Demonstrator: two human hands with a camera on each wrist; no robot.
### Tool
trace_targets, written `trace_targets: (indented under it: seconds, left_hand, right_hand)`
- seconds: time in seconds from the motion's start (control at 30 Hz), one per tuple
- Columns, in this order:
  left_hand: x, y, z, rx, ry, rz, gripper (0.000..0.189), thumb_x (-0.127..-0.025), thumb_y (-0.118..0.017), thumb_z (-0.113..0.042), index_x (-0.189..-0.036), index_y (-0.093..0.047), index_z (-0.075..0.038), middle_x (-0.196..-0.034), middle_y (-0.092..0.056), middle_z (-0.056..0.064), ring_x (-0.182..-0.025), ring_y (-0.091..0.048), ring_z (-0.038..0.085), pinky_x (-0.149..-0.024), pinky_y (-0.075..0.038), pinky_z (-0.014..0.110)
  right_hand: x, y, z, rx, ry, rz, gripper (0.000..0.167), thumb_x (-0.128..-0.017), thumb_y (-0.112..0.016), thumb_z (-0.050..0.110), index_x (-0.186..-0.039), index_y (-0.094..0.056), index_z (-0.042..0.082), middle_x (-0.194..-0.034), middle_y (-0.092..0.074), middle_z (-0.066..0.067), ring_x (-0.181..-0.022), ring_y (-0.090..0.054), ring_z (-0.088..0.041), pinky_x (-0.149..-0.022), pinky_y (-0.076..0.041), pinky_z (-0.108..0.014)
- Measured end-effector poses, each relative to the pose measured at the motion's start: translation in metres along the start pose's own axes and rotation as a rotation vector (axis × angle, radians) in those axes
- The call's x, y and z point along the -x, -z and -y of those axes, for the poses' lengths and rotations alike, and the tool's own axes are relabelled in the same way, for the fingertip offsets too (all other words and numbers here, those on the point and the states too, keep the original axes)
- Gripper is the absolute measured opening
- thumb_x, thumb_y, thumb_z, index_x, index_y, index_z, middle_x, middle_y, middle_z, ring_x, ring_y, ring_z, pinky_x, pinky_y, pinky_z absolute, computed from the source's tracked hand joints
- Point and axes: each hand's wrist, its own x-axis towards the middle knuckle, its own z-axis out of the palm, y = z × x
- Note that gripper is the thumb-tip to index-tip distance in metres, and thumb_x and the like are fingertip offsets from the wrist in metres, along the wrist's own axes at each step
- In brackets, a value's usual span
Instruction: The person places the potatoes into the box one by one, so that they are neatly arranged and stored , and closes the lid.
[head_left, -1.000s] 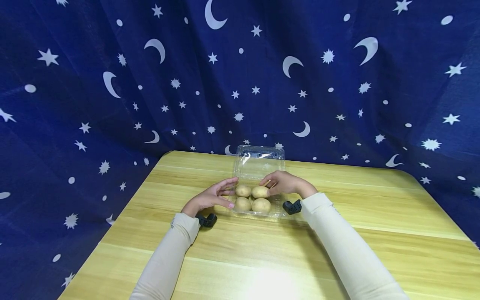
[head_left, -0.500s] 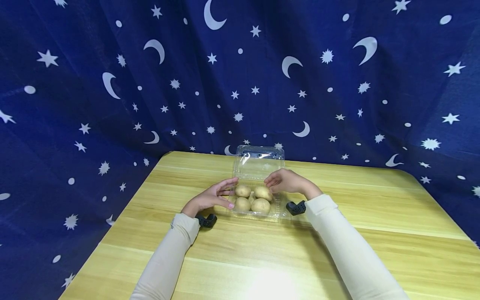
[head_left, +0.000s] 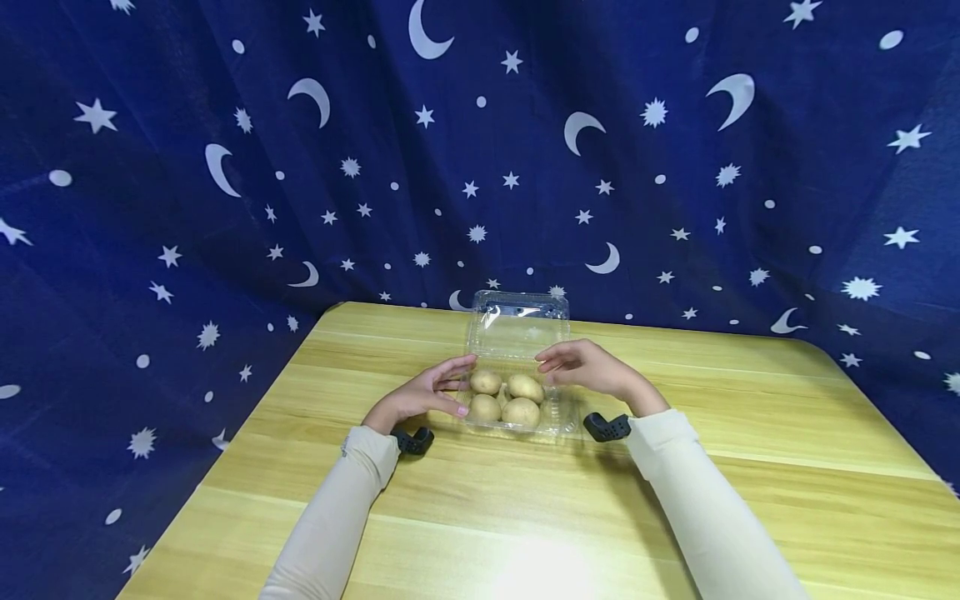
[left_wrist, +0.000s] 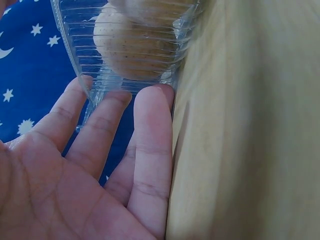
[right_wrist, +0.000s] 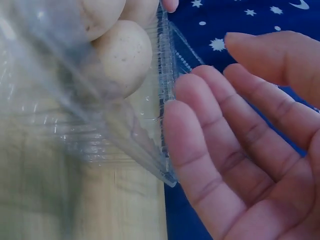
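A clear plastic clamshell box [head_left: 557, 408] rests on the table with its lid [head_left: 517, 329] raised at the back. Several pale brown potatoes sit inside in two rows, mostly toward the left; the back right potato [head_left: 527, 387] is closest to my right hand [head_left: 592, 371]. That hand hovers over the box's right side, fingers relaxed, nothing between them. My left hand [head_left: 422, 396] rests its spread fingers against the left wall, where the left wrist view shows a potato [left_wrist: 132, 47] through the ribbed plastic. In the right wrist view a potato [right_wrist: 122, 60] lies apart from my fingertips.
The wooden table [head_left: 450, 517] extends on both sides of the box and toward me. A dark blue curtain [head_left: 480, 150] with moons and stars hangs along the table's back and left. Each wrist carries a small black device [head_left: 607, 427].
My right hand has let go of the back right potato and drawn away to the right. That potato shifted slightly right. The left hand has stayed at the box's left side.
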Motion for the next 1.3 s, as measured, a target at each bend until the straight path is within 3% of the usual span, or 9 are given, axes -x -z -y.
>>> trace_targets:
  seconds: [0.17, 0.47, 0.57, 0.7, 0.8, 1.07, 1.3]
  left_hand:
    - [-0.001, 0.0, 0.001, 0.0, -0.002, 0.001, 0.1, -0.093, -0.082, -0.009, -0.172, -0.021, -0.004, -0.177, -0.023, 0.02, -0.156, -0.035, 0.045, -0.126, -0.034, 0.056]
    - [0.0, 0.0, 0.0, 0.003, 0.0, -0.005, 0.101, -0.093, -0.083, -0.01, -0.172, -0.021, -0.004, -0.177, -0.023, 0.02, -0.156, -0.035, 0.046, -0.126, -0.035, 0.057]
    - [0.0, 0.0, 0.0, 0.004, 0.0, -0.003, 0.101, -0.093, -0.083, -0.011, -0.172, -0.021, -0.004, -0.177, -0.023, 0.02, -0.156, -0.035, 0.046, -0.126, -0.034, 0.057]
    - [-0.001, 0.0, 0.0, 0.007, -0.001, 0.0, 0.101, -0.093, -0.083, -0.011, -0.172, -0.021, -0.004, -0.177, -0.023, 0.02, -0.156, -0.035, 0.046, -0.126, -0.033, 0.058]
    - [0.0, 0.0, 0.0, 0.005, -0.002, -0.001, 0.1, -0.093, -0.082, -0.011, -0.172, -0.021, -0.004, -0.177, -0.023, 0.02, -0.156, -0.035, 0.046, -0.127, -0.033, 0.057]
    - [0.001, -0.001, -0.002, 0.011, -0.007, 0.006, 0.099, -0.094, -0.081, -0.008, -0.172, -0.02, -0.004, -0.178, -0.022, 0.02, -0.156, -0.034, 0.046, -0.125, -0.036, 0.056]
    - [0.001, -0.001, -0.002, 0.017, -0.002, 0.004, 0.1, -0.093, -0.081, -0.007, -0.172, -0.021, -0.004, -0.178, -0.022, 0.02, -0.156, -0.034, 0.046, -0.125, -0.036, 0.056]
  right_hand:
    - [0.009, -0.003, -0.003, -0.115, -0.014, -0.087, 0.045, -0.102, -0.065, -0.003, -0.144, -0.055, -0.019, -0.13, -0.067, -0.038, -0.114, -0.072, -0.044, -0.093, -0.064, -0.043]
    - [0.018, -0.011, -0.017, -0.238, -0.024, -0.265, 0.049, -0.104, -0.065, -0.001, -0.148, -0.051, -0.017, -0.125, -0.069, -0.034, -0.098, -0.074, -0.014, -0.081, -0.063, -0.032]
    - [0.019, -0.015, -0.022, -0.291, -0.033, -0.326, 0.05, -0.103, -0.065, -0.002, -0.148, -0.05, -0.018, -0.119, -0.073, -0.025, -0.095, -0.072, -0.012, -0.079, -0.062, -0.028]
    - [0.019, -0.019, -0.027, -0.428, -0.079, -0.415, 0.053, -0.102, -0.064, -0.005, -0.15, -0.047, -0.018, -0.108, -0.075, -0.004, -0.092, -0.071, -0.01, -0.078, -0.061, -0.024]
    - [0.018, -0.022, -0.031, -0.533, -0.112, -0.468, 0.055, -0.101, -0.063, -0.007, -0.153, -0.045, -0.017, -0.103, -0.072, 0.003, -0.09, -0.069, -0.01, -0.076, -0.059, -0.022]
    - [0.018, -0.026, -0.043, -0.599, -0.169, -0.538, 0.059, -0.1, -0.063, -0.01, -0.155, -0.043, -0.013, -0.102, -0.061, 0.002, -0.085, -0.063, -0.005, -0.074, -0.058, -0.021]
    - [0.018, -0.028, -0.051, -0.621, -0.185, -0.51, 0.07, -0.1, -0.061, -0.01, -0.164, -0.034, -0.008, -0.11, -0.06, -0.002, -0.085, -0.066, -0.006, -0.073, -0.058, -0.021]
